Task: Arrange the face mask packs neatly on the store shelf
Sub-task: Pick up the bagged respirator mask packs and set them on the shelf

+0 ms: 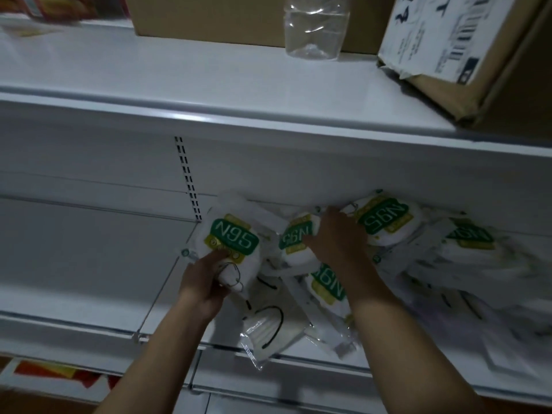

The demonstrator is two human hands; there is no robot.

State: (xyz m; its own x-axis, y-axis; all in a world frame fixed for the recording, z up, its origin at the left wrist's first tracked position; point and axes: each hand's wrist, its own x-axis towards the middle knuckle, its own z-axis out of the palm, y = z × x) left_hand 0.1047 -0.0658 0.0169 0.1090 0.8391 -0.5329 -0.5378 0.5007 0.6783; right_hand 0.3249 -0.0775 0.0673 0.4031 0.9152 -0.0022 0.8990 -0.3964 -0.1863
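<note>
Several white N95 face mask packs with green labels lie jumbled on the white store shelf point(89, 264). My left hand point(203, 282) grips one pack point(233, 237) by its lower end, label facing me, at the left of the pile. My right hand point(337, 237) reaches into the heap, its fingers curled over a pack point(294, 240) lying upside down. Another labelled pack point(385, 219) leans at the back wall, and one point(327, 285) lies under my right forearm. A clear pack point(265, 327) with a folded mask overhangs the shelf's front edge.
On the upper shelf point(209, 82) stand a cardboard box point(209, 16), a clear plastic bottle point(313, 28) and a torn labelled carton point(466, 52) at the right. More blurred packs point(466, 264) spread to the right. Red-yellow goods point(59, 375) show on the shelf below.
</note>
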